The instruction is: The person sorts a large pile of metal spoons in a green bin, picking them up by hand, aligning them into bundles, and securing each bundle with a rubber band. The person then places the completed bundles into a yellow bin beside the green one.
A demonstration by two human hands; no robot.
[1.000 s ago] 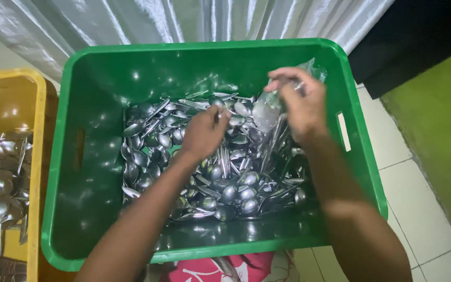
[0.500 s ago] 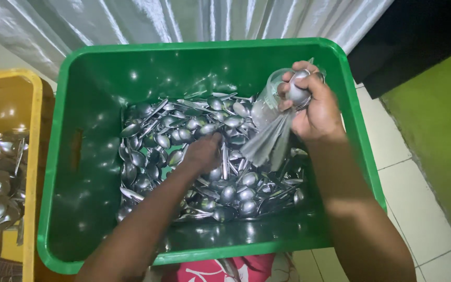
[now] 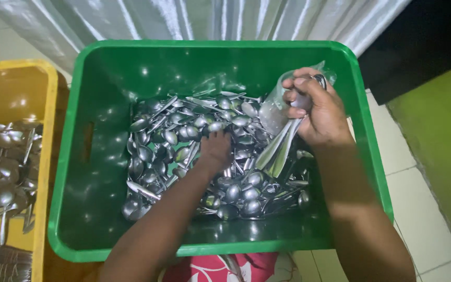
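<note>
Loosely bunched in the closed right hand (image 3: 317, 112), bagged spoons (image 3: 280, 146) could slip while the left hand's (image 3: 216, 149) fingers, buried in the crate's (image 3: 105, 104) spoon pile (image 3: 184, 141), stay unreadable.

- The single head view looks steeply down from above the person's chest, close over a green plastic crate (image 3: 105, 219) that fills most of the frame.
- It faces forward toward 12 o'clock, where a silvery curtain (image 3: 184, 18) closes the top edge.
- A yellow crate (image 3: 43, 156) is cut off at 9 o'clock; white floor tiles (image 3: 418, 209) and a green mat (image 3: 444, 130) lie at 3 o'clock.
- Both forearms enter from 6 o'clock.
</note>
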